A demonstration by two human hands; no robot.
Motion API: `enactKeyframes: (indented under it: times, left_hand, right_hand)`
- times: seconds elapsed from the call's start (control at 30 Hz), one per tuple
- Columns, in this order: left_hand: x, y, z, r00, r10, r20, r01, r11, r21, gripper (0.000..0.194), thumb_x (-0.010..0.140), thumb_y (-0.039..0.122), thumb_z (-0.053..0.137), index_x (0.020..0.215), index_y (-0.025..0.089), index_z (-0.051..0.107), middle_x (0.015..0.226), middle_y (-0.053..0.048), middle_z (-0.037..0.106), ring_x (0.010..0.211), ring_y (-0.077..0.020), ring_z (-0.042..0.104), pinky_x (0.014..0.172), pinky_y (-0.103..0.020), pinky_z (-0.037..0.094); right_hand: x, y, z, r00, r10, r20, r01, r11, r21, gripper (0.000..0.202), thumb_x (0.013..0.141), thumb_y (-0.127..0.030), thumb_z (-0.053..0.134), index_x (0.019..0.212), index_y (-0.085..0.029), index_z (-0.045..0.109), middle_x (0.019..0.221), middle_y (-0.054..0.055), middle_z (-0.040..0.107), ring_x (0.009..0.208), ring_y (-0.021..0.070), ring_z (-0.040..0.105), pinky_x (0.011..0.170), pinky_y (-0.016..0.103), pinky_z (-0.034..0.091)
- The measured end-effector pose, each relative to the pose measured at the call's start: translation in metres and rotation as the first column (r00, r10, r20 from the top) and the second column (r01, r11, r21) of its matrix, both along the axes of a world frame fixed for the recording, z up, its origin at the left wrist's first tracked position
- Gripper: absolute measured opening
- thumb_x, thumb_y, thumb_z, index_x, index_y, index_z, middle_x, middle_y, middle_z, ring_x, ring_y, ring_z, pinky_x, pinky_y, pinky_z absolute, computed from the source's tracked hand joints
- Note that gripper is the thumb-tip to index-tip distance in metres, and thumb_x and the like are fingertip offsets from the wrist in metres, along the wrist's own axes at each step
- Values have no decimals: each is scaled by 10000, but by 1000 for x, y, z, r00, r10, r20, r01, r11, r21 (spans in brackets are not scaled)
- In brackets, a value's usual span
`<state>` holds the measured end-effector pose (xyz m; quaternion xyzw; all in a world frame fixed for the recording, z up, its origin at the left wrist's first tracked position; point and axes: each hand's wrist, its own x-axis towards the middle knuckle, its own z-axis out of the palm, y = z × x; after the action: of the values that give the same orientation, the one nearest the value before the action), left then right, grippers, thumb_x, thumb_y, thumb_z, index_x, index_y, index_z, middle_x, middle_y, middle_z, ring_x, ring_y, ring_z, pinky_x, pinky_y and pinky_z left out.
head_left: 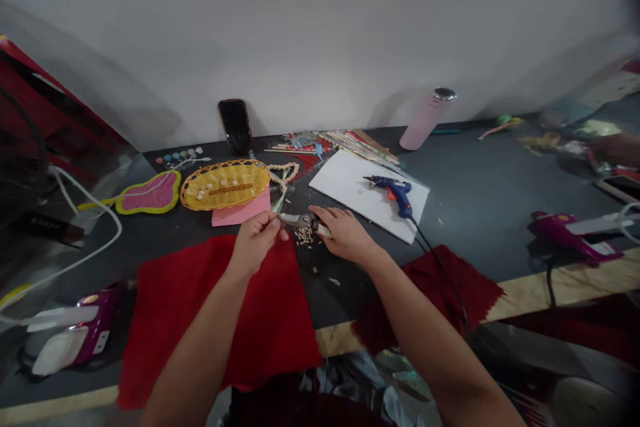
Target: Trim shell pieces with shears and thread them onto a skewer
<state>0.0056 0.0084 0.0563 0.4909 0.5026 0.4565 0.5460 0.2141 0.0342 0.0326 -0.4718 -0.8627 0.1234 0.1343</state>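
Observation:
My right hand (347, 233) is wrapped round the pale handle of a pair of pruning shears (299, 220), whose metal blades point left. At the tip of the blades my left hand (256, 240) is closed in a pinch; whatever lies between its fingers is too small to make out. Below the shears, a small heap of pale cut pieces (304, 235) is scattered on the dark table. A beaded loop with a pale tassel (284, 177) lies just beyond. Left of it, a yellow wicker basket (260, 177) holds several small pale pieces.
A blue glue gun (395, 195) rests on a white board (340, 177), its cord trailing towards me. Red cloth (185, 293) covers the near left. Along the wall stand a phone (236, 125) and a pink bottle (425, 121), with thin sticks (360, 147) between them.

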Motion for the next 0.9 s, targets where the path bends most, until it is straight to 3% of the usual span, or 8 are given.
enactKeyframes:
  times: [0.2,0.37,0.5,0.67,0.8,0.9]
  left_hand:
    - [-5,0,4,950,-124,288,161,981,-109,196,754,297,600,699,121,536,499,8,571,321,5,229,366,-159,124]
    - [-7,-2,4,932,-129,338,177,977,-115,181,761,282,599,708,121,534,491,14,559,314,11,219,364,-159,126]
    - [-8,0,-2,916,-136,377,188,977,-104,181,762,276,599,708,117,530,490,12,555,314,14,222,363,-155,128]
    - [-1,0,-5,875,-85,477,158,981,-114,194,706,266,655,682,118,531,456,29,523,305,14,216,352,-146,133]
    - [1,0,3,853,4,522,101,980,-172,190,692,257,666,676,123,532,477,34,512,312,14,229,344,-134,143]
    - [-8,4,9,794,79,603,63,976,-211,151,705,232,638,678,133,528,466,58,443,324,5,241,348,-130,185]
  right_hand:
    - [1,2,2,1000,18,-3,-18,1000,-4,540,781,-203,474,1310,-215,366,1109,90,574,1009,218,518,854,331,344]
    - [1,-1,6,1000,-6,21,6,1000,20,494,770,-174,462,1260,-233,429,1006,65,620,920,210,559,796,312,360]
    - [4,1,2,999,-17,-37,20,998,63,521,763,-189,498,1275,-236,414,1074,64,597,980,215,538,837,323,366]
    - [7,5,6,993,5,-114,5,997,81,486,809,-315,509,1279,-222,423,1119,74,586,1018,215,520,886,344,375]
    - [9,2,11,993,-45,-111,51,997,57,447,836,-377,480,1264,-253,445,1090,62,599,990,211,537,854,324,399]
    - [14,3,7,991,-102,-84,105,994,23,454,836,-391,485,1277,-301,423,1089,45,587,964,200,548,804,292,411]
